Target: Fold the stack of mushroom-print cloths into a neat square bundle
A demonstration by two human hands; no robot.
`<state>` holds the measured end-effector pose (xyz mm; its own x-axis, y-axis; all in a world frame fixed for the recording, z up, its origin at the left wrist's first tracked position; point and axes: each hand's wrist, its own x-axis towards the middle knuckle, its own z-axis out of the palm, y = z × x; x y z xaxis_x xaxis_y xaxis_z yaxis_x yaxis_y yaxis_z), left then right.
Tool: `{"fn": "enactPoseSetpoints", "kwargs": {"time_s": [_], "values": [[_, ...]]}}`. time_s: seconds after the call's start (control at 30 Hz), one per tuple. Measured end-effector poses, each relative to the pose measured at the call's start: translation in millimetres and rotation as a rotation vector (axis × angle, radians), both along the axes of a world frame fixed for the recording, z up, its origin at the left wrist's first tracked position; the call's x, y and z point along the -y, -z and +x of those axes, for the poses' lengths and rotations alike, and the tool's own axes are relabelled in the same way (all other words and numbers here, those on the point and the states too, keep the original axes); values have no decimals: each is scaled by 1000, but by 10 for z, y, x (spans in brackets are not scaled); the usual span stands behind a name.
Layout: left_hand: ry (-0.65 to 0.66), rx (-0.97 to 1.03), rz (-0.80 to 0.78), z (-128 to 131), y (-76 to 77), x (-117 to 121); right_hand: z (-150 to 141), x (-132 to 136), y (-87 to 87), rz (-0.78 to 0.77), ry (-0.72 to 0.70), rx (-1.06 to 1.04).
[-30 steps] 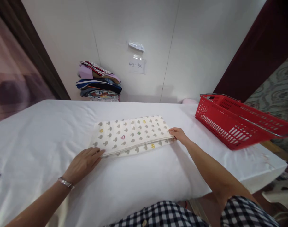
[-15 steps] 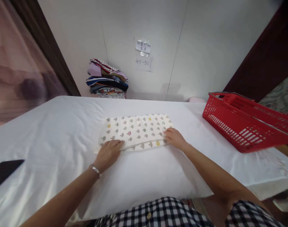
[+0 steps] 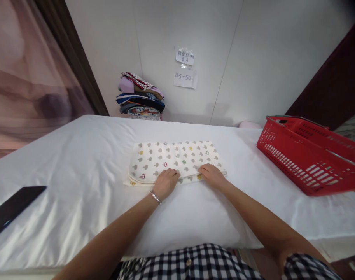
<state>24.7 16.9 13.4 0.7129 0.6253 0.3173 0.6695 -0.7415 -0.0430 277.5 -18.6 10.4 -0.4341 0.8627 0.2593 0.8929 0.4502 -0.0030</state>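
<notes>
A white cloth (image 3: 171, 155) printed with small grey, yellow, red and green mushrooms lies folded into a long rectangle on the white-covered table (image 3: 86, 163). At its near edge, left of the middle, my left hand (image 3: 166, 182) has its fingers closed over the upper layers. A silver band circles that wrist. My right hand (image 3: 212, 175) grips the same edge farther right, fingers bent over it. Both thumbs are mostly hidden. Beneath the upper layers a lower layer sticks out toward me, showing yellow mushrooms.
A red plastic basket (image 3: 305, 163) with metal handles stands at the right. Behind the table, a stack of folded fabrics (image 3: 140, 97) rests by the wall, near taped paper notes (image 3: 185, 77). A flat black object (image 3: 16, 206) lies at the left.
My left hand has slid right along the near edge, from the cloth's left end toward its middle. My right hand sits slightly in from the right end now. The view has shifted a little left.
</notes>
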Motion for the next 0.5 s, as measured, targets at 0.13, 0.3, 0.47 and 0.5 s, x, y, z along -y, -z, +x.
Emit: {"fn": "enactPoseSetpoints", "kwargs": {"time_s": [0.13,0.3,0.47,0.5], "values": [[13,45,-35,-25,-2,37,20,97,84,48,-31,-52],[2,99,-72,-33,7,88,-13,159,81,150,-76,-130],[3,110,-112,-46,25,157,53,192,175,192,-123,-160],[4,105,-120,-50,28,162,81,188,213,191,-142,-156]]}}
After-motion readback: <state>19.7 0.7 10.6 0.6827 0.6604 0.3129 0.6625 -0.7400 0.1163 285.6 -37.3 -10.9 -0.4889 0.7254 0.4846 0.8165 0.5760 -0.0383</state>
